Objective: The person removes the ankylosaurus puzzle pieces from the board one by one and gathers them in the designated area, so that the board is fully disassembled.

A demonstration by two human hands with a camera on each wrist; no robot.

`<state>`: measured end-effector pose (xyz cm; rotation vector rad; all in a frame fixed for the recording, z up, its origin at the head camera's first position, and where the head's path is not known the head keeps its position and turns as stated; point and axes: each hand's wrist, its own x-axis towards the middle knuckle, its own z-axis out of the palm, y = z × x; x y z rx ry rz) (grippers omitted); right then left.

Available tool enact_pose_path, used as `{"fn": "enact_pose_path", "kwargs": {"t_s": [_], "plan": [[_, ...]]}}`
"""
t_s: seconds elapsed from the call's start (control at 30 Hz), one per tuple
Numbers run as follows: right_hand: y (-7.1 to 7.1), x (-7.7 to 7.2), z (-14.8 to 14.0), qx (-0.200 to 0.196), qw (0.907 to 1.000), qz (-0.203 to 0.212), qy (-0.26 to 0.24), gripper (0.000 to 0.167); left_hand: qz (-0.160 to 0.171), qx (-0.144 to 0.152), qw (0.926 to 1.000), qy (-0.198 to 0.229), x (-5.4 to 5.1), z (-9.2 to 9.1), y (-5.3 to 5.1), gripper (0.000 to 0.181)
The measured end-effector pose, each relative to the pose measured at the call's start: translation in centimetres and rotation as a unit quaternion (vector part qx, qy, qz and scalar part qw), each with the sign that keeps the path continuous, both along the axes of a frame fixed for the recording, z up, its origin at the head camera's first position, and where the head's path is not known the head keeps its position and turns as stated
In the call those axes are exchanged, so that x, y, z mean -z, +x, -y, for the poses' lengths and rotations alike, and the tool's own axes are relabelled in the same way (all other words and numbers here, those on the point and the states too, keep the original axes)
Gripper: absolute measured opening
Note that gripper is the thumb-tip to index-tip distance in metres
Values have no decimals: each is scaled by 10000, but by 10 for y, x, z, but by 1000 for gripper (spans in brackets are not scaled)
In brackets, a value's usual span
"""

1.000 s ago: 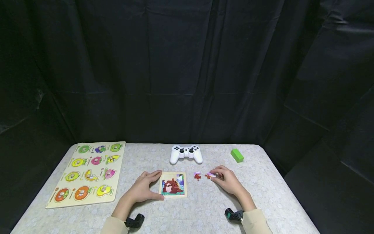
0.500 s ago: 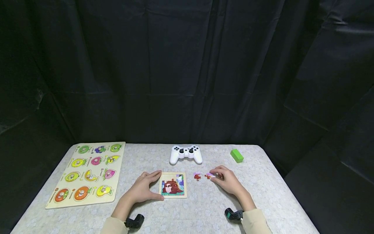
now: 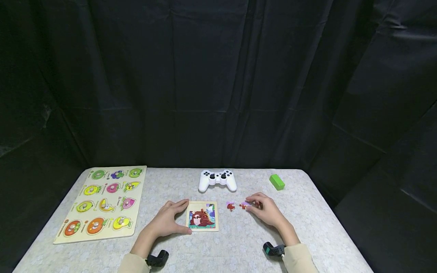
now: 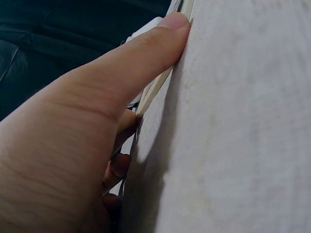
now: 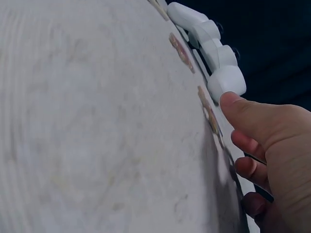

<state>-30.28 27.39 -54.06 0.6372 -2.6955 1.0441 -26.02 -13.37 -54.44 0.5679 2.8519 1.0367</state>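
Observation:
A small square wooden jigsaw tray (image 3: 202, 229) with a red-brown animal picture lies mid-table. My left hand (image 3: 167, 220) holds it at its left side, the thumb at the near corner and a finger at the far one. To the tray's right lie two loose puzzle pieces, a left piece (image 3: 230, 206) and a right piece (image 3: 244, 205). Around the right piece hovers my right hand (image 3: 268, 212), thumb and forefinger spread. In the right wrist view, that right piece (image 5: 209, 111) lies flat on the table beneath the thumb, which seems not to grip it.
A white game controller (image 3: 217, 180) sits behind the tray. At the back right is a green block (image 3: 277, 182). A large fruit puzzle board (image 3: 102, 204) covers the table's left side. Black curtains (image 3: 218, 83) stand behind the patterned tablecloth (image 3: 218, 254).

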Motion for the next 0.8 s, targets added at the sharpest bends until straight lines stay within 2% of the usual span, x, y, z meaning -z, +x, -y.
{"fn": "enact_pose_path", "kwargs": {"t_s": [0.33, 0.8], "plan": [[-2, -10, 30, -264, 9994, -185, -119, 28, 83, -55, 9999, -4, 0, 1, 0, 110], [-5, -14, 89, -816, 9963, 203, -200, 27, -25, 137, 9999, 95, -3, 2, -1, 110]]}}
